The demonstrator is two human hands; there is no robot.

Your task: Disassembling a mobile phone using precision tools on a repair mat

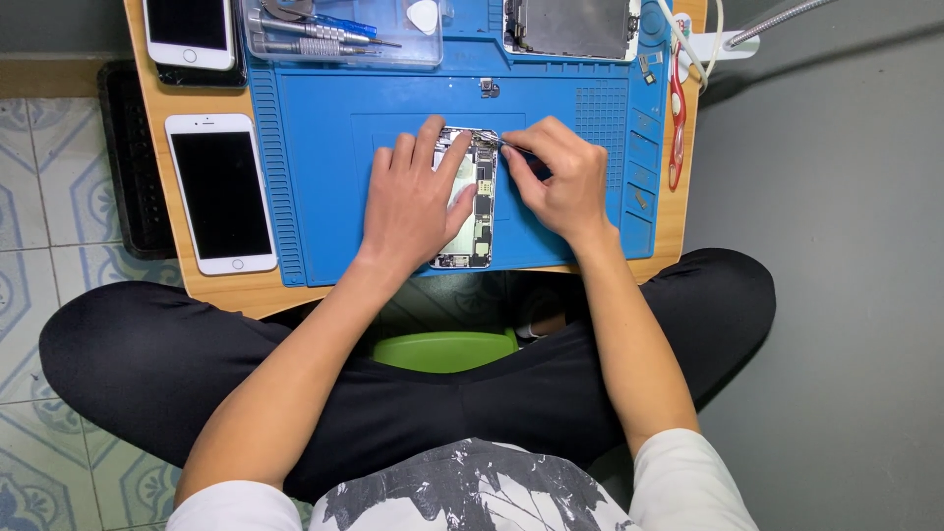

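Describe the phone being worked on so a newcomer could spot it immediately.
On the blue repair mat covering the small wooden table, the opened phone lies under the left hand. Unlike the white phone left of the mat, its circuit boards are exposed.

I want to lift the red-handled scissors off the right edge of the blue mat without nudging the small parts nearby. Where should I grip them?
Take the red-handled scissors by the handle loops at the end nearer the person, coming in from the right, over the bare wooden table edge. They lie flat and lengthwise along the blue silicone mat, so the handles are the widest part. The small loose parts sit to their left.
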